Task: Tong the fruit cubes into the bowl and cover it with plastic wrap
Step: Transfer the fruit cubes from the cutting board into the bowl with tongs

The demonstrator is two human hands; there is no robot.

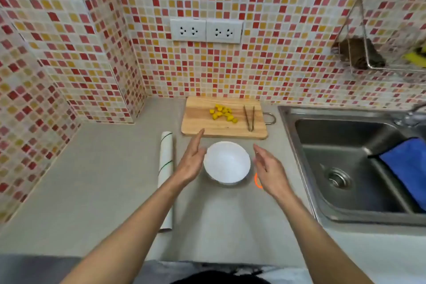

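Both your arms reach out over the gray counter (103, 180). Your left hand (192, 161) is flat and loose, fingers straight, holding nothing, just beside the left edge of the white bowl (227, 163). Your right hand (269, 169) is loose too, fingers a little bent, holding nothing, near the bowl's right side. The yellow fruit cubes (222, 113) sit on the wooden board (198, 122) behind the bowl, with the tongs (249, 118) beside them. The plastic wrap roll (166, 168) lies left of your left hand.
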